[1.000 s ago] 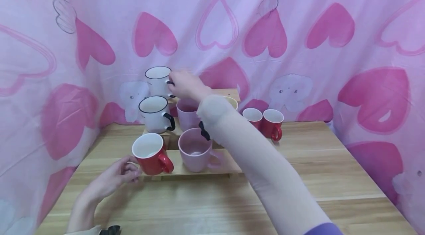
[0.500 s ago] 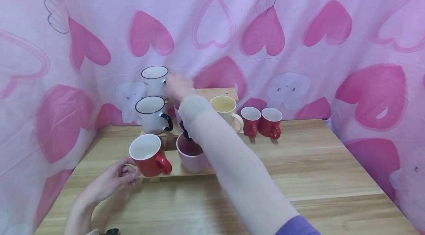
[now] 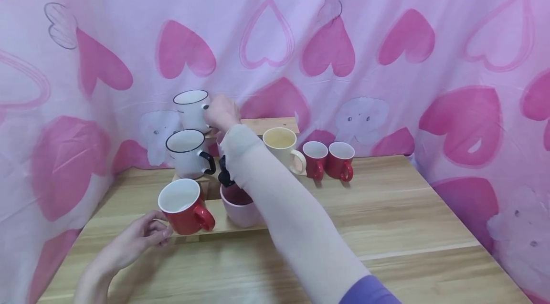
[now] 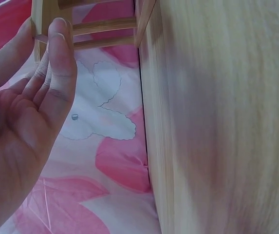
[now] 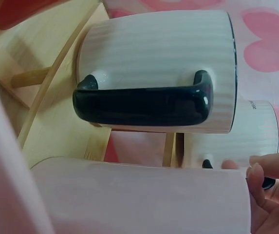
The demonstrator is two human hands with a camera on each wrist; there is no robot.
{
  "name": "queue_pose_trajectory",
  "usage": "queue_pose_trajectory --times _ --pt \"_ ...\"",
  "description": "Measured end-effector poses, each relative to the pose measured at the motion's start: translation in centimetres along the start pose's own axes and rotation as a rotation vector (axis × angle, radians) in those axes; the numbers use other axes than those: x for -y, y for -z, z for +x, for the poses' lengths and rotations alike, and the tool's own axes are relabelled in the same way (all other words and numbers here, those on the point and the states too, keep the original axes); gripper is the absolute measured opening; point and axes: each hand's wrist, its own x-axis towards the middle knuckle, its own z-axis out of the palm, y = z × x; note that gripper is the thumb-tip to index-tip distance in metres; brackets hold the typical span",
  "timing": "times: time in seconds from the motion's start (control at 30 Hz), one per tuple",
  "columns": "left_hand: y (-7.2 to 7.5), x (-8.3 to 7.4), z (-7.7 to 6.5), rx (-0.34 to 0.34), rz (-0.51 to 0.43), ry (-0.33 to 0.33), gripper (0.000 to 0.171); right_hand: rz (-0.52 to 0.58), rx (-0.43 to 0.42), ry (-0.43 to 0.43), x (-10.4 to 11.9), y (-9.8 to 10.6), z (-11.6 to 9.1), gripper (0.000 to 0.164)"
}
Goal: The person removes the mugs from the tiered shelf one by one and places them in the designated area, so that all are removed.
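Observation:
A white mug with a dark rim (image 3: pixel 191 115) stands on the top tier of a wooden stepped rack (image 3: pixel 275 125). My right hand (image 3: pixel 222 112) holds its black handle, the fingers bent round it in the right wrist view; a pink mug (image 5: pixel 144 195) partly hides them there. My left hand (image 3: pixel 133 242) is at the rack's lower left corner, beside a red mug (image 3: pixel 180 206). In the left wrist view its thumb and fingers (image 4: pixel 61 53) pinch the end of the wooden plank (image 4: pixel 44 22).
Another white mug with a black handle (image 3: pixel 186 153) and a cream mug (image 3: pixel 281 146) stand on the middle tier. A pink mug (image 3: pixel 240 208) is on the bottom tier, under my right forearm. Two small red mugs (image 3: pixel 315 156) stand on the table, right of the rack.
The head view has turned a little to the right. My right forearm has swung left, uncovering the cream mug, while the hand stays at the white mug's handle. The left hand keeps its place.

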Motion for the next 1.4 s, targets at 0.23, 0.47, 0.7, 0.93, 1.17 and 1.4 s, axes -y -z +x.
queue_pose_trajectory --times 0.23,0.47,0.7,0.93,1.17,1.4 --pt "-0.1 0.0 0.3 0.013 -0.017 0.002 0.03 0.078 -0.079 0.037 -0.6 0.4 0.4 0.017" --pt "0.2 -0.1 0.3 0.011 -0.021 -0.013 0.03 0.194 -0.049 0.066 -0.6 2.2 0.1 0.016" --pt "0.3 -0.2 0.3 0.015 -0.026 -0.033 0.03 0.27 -0.015 0.104 -1.5 5.0 -0.3 0.015" --pt "0.4 -0.1 0.1 0.011 -0.028 -0.044 0.029 0.241 -0.059 0.13 -3.7 7.6 -0.7 0.016" --pt "0.6 -0.1 -0.1 0.009 -0.025 -0.052 0.027 0.3 -0.089 0.169 -7.0 9.8 -1.2 0.022" --pt "0.6 0.0 -0.2 0.005 -0.031 -0.032 0.029 0.486 -0.077 0.162 -10.6 12.3 -2.1 0.024"
